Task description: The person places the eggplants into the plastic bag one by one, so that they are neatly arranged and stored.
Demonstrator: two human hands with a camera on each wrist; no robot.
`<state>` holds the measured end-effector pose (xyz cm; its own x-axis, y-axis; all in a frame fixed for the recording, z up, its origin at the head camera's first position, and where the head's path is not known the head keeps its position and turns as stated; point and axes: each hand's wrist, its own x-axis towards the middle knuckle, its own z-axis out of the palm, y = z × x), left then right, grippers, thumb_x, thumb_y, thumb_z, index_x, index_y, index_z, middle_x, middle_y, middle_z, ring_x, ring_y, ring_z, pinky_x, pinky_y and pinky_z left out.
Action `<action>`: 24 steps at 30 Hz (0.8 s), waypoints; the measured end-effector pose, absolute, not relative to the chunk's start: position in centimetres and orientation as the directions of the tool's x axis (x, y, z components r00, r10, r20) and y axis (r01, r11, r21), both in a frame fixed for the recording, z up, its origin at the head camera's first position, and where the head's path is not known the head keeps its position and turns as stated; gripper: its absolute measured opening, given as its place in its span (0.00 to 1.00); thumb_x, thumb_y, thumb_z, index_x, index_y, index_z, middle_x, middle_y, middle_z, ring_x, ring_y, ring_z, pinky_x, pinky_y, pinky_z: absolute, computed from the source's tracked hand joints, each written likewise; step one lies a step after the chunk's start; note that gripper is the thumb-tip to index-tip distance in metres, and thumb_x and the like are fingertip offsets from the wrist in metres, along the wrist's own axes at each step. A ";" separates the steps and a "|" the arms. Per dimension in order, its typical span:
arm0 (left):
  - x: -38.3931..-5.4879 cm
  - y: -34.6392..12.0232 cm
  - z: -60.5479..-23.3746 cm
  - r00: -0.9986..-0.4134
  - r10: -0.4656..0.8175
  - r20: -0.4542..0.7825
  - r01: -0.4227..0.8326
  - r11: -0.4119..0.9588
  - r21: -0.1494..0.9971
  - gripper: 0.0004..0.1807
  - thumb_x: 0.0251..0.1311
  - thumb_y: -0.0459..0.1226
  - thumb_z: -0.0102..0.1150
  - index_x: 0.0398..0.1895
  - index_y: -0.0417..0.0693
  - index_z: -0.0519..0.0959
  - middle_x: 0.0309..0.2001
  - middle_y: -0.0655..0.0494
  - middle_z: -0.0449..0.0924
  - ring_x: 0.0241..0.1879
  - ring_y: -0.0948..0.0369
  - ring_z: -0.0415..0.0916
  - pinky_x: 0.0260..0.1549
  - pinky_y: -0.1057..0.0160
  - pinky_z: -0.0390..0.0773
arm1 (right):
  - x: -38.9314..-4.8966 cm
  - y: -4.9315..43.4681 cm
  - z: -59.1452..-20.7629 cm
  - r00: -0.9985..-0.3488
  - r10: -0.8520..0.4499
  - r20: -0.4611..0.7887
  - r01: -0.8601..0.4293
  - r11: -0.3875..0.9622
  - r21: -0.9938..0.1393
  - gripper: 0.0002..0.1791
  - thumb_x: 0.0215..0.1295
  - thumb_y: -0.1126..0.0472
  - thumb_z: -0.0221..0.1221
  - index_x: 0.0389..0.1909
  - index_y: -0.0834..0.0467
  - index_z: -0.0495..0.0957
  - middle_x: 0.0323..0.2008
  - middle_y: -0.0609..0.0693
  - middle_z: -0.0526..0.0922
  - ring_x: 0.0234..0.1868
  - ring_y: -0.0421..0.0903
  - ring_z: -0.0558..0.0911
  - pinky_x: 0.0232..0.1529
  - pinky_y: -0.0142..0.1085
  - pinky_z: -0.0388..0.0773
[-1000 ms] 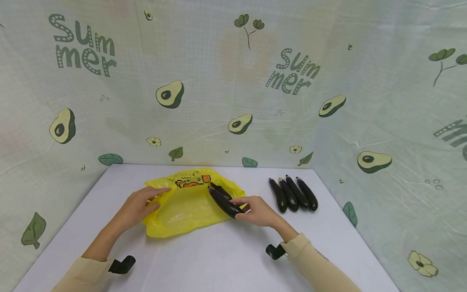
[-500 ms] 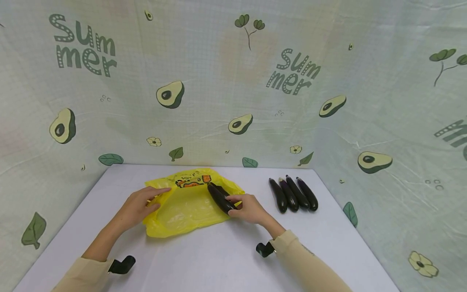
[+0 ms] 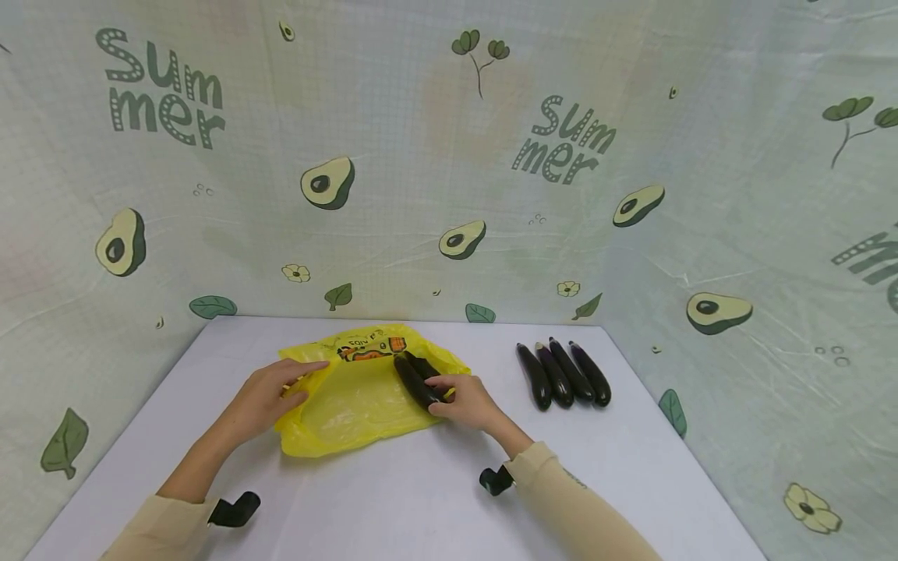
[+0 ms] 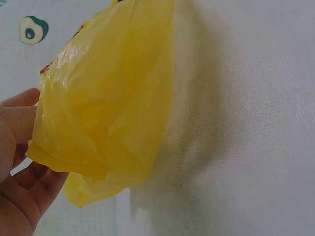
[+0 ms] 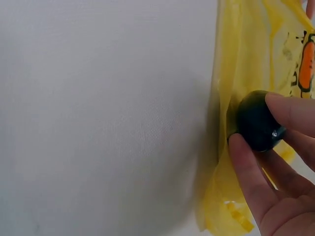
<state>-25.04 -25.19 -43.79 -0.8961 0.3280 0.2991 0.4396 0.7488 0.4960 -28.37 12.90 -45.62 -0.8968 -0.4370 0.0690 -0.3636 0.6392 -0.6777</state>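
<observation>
A yellow plastic bag [image 3: 344,405] with printed lettering lies on the table, its mouth spread. At its left edge my left hand [image 3: 270,399] grips the plastic between thumb and fingers; in the left wrist view, parts of the left fingers [image 4: 42,187] are hidden behind the film. My right hand [image 3: 464,401] pinches an eggplant [image 3: 412,382] by its thick end, with the stem end pointing up-left over the bag. Beside it, a second eggplant [image 3: 425,366] is partly covered by that hand. The right wrist view shows the held eggplant's rounded end [image 5: 258,120] between thumb and fingers.
Several more eggplants [image 3: 563,375] lie side by side on the white table [image 3: 393,506], right of the bag. A printed cloth [image 3: 393,117] hangs behind and around the table. Black camera mounts [image 3: 236,509] stick out from both cuffs.
My right hand has moved left and slightly away from me, carrying the eggplant further over the bag, beside the other one. The left hand and bag stay nearly still.
</observation>
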 end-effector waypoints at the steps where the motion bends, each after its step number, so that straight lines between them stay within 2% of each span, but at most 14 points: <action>1: -25.0 -25.2 -43.8 -0.896 0.328 0.300 0.440 0.748 0.497 0.33 0.65 0.27 0.71 0.72 0.58 0.79 0.60 0.49 0.85 0.49 0.54 0.79 0.48 0.52 0.84 | -28.4 12.8 -45.7 -0.898 -0.435 0.072 -0.364 0.639 -0.678 0.24 0.66 0.61 0.72 0.63 0.58 0.84 0.54 0.58 0.87 0.45 0.49 0.85 0.48 0.42 0.85; 7: -25.0 -25.4 -43.9 -0.894 0.327 0.305 0.443 0.745 0.499 0.33 0.64 0.27 0.71 0.72 0.58 0.79 0.60 0.49 0.85 0.49 0.54 0.80 0.48 0.53 0.84 | -28.6 12.2 -46.2 -0.904 -0.421 0.071 -0.347 0.630 -0.695 0.23 0.66 0.61 0.72 0.62 0.58 0.85 0.53 0.57 0.87 0.44 0.47 0.84 0.46 0.38 0.84; 15: -25.0 -25.5 -44.0 -0.891 0.330 0.312 0.449 0.742 0.498 0.33 0.64 0.27 0.71 0.72 0.57 0.79 0.60 0.48 0.85 0.50 0.53 0.80 0.49 0.50 0.85 | -28.5 11.5 -46.6 -0.927 -0.370 0.064 -0.304 0.641 -0.704 0.23 0.67 0.59 0.73 0.63 0.55 0.84 0.54 0.55 0.88 0.44 0.44 0.84 0.48 0.39 0.85; 24: -24.9 -25.4 -44.0 -0.887 0.335 0.319 0.457 0.742 0.491 0.33 0.64 0.26 0.71 0.72 0.55 0.79 0.61 0.48 0.85 0.52 0.51 0.81 0.51 0.46 0.84 | -28.2 11.0 -46.9 -0.954 -0.291 0.071 -0.249 0.638 -0.728 0.23 0.63 0.58 0.76 0.59 0.55 0.86 0.51 0.55 0.88 0.43 0.44 0.86 0.46 0.40 0.86</action>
<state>-24.90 -25.44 -44.00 -0.8866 0.3345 0.3193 0.4567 0.7418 0.4910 -28.20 10.97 -46.93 -0.9540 -0.2914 0.0706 -0.2488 0.6383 -0.7284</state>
